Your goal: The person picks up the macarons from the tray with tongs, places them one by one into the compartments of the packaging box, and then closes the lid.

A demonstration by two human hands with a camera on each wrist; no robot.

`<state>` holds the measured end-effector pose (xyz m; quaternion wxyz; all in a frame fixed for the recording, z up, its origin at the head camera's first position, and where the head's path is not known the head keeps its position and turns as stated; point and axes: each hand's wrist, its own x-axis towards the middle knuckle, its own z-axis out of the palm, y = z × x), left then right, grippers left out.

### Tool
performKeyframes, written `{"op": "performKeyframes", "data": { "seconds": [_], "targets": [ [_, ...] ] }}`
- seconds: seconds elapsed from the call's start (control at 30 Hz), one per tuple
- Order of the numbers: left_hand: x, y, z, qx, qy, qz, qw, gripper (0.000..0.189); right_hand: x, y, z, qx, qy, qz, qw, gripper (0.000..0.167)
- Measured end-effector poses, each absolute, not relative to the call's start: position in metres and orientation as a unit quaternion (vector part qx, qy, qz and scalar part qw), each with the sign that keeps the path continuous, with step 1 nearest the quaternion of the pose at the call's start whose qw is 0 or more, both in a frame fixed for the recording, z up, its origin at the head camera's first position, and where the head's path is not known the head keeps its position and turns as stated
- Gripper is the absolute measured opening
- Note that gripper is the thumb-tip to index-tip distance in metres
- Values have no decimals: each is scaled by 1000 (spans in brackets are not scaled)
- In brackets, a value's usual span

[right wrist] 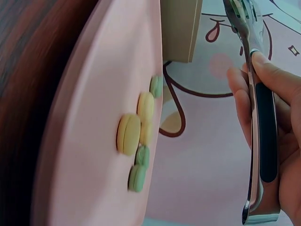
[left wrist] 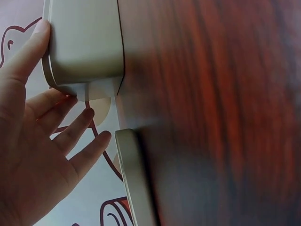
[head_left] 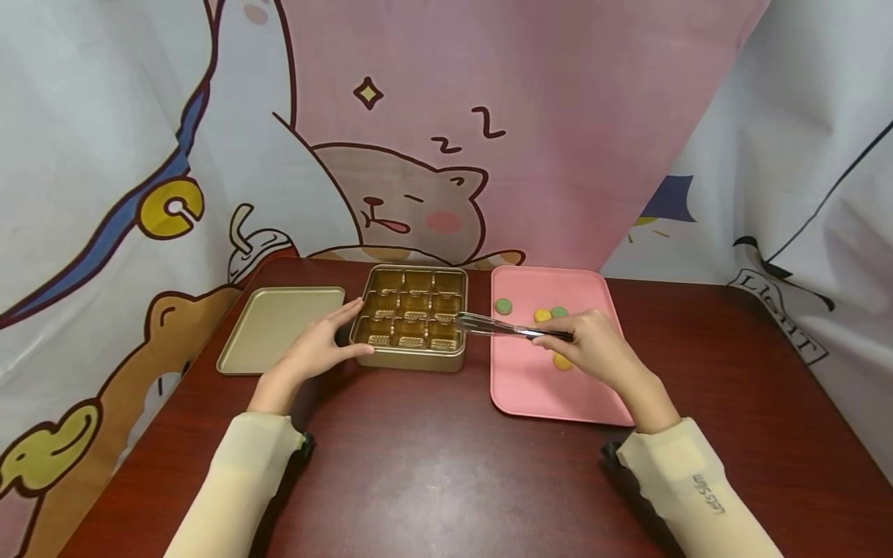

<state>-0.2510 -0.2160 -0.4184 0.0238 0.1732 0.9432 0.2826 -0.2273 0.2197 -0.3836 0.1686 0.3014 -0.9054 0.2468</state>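
My right hand (head_left: pixel 591 345) grips metal tongs (head_left: pixel 498 325) with dark handle inlays. Their tips lie over the right edge of a gold tin box (head_left: pixel 412 359), and something green shows between the prongs in the right wrist view. A clear plastic insert (head_left: pixel 412 308) divides the box into several square compartments. At the box's front left corner, my left hand (head_left: pixel 317 346) touches it with thumb and fingers spread; the fingers look straight in the left wrist view. Below my right hand, yellow macarons (right wrist: pixel 129 134) and green macarons (right wrist: pixel 137 178) lie on a pink tray (head_left: pixel 544 395).
A shallow gold lid (head_left: pixel 279 329) lies left of the box, close to it. The dark red wooden table (head_left: pixel 418 465) meets a cartoon-printed curtain (head_left: pixel 558 139) at the back. More curtain hangs along the left and right sides.
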Motion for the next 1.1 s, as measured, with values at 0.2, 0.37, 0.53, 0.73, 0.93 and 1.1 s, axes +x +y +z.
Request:
{"op": "performKeyframes", "data": {
  "seconds": [0.2,0.37,0.53,0.73,0.93,1.1],
  "targets": [
    [-252,-216,-419,175,940,290,28,91,-230,208,-386,302,-908,251,146,15],
    [-252,-217,-420,175,940,292,28,91,-232,200,-389,320,-901,252,148,15],
    [-252,-216,-420,174,939,295,27,90,-233,195,-392,327,-899,249,151,15],
    [-252,-216,-420,171,939,297,31,91,-235,193,-396,305,-911,242,136,17],
    [-252,-216,-420,167,940,295,33,91,-235,192,-397,289,-917,245,124,20],
    [-253,-216,-421,167,940,295,32,91,-236,192,-396,289,-917,248,120,21]
  ]
}}
